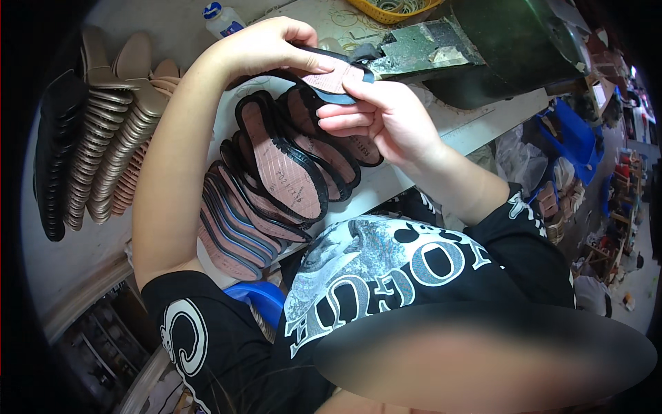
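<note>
A shoe insole (326, 81) with a pinkish underside and a dark edge is held up between both hands at the top middle. My left hand (272, 52) grips it from the far left, thumb lying on the pink face. At its near right end, my right hand (386, 117) pinches the dark-blue edge between thumb and fingers, its other fingers partly curled below. The insole's tip is right beside the worn green metal plate (434, 48) of a machine. Beneath my hands, a pile of similar insoles (283, 162), pink with black rims, lies overlapping on the bench.
Stacked black insoles (55, 159), gold insoles (100, 152) and more stacks line the left side. A white bottle with a blue cap (222, 19) and a yellow basket (393, 8) of bands stand at the back. Blue plastic (572, 134) hangs at right; a blue container (258, 297) sits by my left arm.
</note>
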Demonstrator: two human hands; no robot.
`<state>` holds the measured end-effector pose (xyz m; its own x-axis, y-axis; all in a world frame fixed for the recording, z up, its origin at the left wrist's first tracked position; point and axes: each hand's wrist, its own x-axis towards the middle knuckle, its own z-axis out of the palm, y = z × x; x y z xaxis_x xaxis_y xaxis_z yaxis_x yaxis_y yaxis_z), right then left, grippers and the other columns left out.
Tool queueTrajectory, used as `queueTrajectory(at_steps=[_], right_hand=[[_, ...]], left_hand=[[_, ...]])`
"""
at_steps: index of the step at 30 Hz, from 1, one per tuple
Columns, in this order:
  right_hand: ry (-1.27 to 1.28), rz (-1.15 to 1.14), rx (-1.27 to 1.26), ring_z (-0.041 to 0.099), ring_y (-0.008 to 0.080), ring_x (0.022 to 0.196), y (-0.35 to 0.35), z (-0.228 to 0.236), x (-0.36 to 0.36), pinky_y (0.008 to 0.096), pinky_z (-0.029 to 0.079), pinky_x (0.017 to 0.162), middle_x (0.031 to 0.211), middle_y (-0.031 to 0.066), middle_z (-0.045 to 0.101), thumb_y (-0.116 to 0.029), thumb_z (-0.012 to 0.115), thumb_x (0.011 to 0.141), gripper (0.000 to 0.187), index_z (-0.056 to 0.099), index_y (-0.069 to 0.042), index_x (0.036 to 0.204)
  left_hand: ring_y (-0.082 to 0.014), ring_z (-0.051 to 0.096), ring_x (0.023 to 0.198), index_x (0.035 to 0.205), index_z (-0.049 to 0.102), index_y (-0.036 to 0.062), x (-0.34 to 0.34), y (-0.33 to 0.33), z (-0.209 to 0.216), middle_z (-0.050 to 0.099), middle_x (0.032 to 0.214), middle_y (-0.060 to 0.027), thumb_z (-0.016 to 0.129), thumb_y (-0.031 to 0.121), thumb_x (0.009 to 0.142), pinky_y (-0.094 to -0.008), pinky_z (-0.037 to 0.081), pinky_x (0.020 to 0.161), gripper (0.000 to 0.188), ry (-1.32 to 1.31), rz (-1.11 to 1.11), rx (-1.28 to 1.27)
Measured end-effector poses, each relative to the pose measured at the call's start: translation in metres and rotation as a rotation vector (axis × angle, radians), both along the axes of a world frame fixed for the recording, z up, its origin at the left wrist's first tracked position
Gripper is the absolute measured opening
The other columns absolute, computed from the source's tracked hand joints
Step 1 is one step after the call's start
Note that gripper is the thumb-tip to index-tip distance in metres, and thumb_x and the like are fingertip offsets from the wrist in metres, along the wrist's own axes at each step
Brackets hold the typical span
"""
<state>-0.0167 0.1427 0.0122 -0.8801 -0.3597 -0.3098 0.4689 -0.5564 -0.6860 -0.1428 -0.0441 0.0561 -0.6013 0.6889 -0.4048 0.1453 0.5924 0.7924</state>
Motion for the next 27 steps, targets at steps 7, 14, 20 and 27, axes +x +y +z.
queueTrajectory(at_steps=[7, 14, 20, 27], right_hand=[[0.013, 0.107, 0.122, 0.068, 0.0255, 0.084, 0.013, 0.006, -0.011, 0.0353, 0.056, 0.075, 0.094, 0.0202, 0.066, -0.028, 0.052, 0.093, 0.037, 0.057, 0.004, 0.109], [-0.021, 0.158, 0.207, 0.068, 0.022, 0.08, 0.017, 0.011, -0.016, 0.0309, 0.057, 0.069, 0.091, 0.0176, 0.066, -0.031, 0.053, 0.092, 0.037, 0.057, 0.001, 0.109], [0.036, 0.185, 0.197, 0.066, 0.0146, 0.073, 0.03, 0.004, -0.019, 0.0272, 0.055, 0.065, 0.083, 0.0086, 0.065, -0.027, 0.057, 0.089, 0.028, 0.061, -0.002, 0.102], [0.124, 0.543, 0.297, 0.06, 0.0094, 0.075, 0.067, 0.015, -0.005, 0.0226, 0.048, 0.067, 0.087, 0.0074, 0.065, -0.018, 0.069, 0.08, 0.029, 0.064, 0.005, 0.097]], left_hand=[[-0.0036, 0.039, 0.053, 0.07, 0.054, 0.006, 0.03, 0.003, 0.002, 0.047, 0.06, 0.0052, 0.07, 0.032, 0.08, -0.0209, 0.028, 0.046, 0.032, 0.106, 0.195, -0.069], [-0.0045, 0.045, 0.051, 0.067, 0.059, 0.0054, 0.05, 0.01, 0.0, 0.054, 0.06, 0.002, 0.068, 0.034, 0.082, -0.0204, 0.034, 0.047, 0.033, 0.059, 0.361, -0.165], [-0.0136, 0.05, 0.037, 0.068, 0.063, 0.0001, 0.072, 0.026, 0.014, 0.057, 0.051, -0.0084, 0.06, 0.047, 0.084, -0.0236, 0.038, 0.036, 0.049, -0.154, 0.471, -0.184], [-0.0103, 0.046, 0.034, 0.06, 0.059, 0.0052, 0.075, 0.028, 0.004, 0.055, 0.046, -0.0052, 0.057, 0.05, 0.085, -0.0213, 0.036, 0.035, 0.052, -0.264, 0.573, -0.084]])
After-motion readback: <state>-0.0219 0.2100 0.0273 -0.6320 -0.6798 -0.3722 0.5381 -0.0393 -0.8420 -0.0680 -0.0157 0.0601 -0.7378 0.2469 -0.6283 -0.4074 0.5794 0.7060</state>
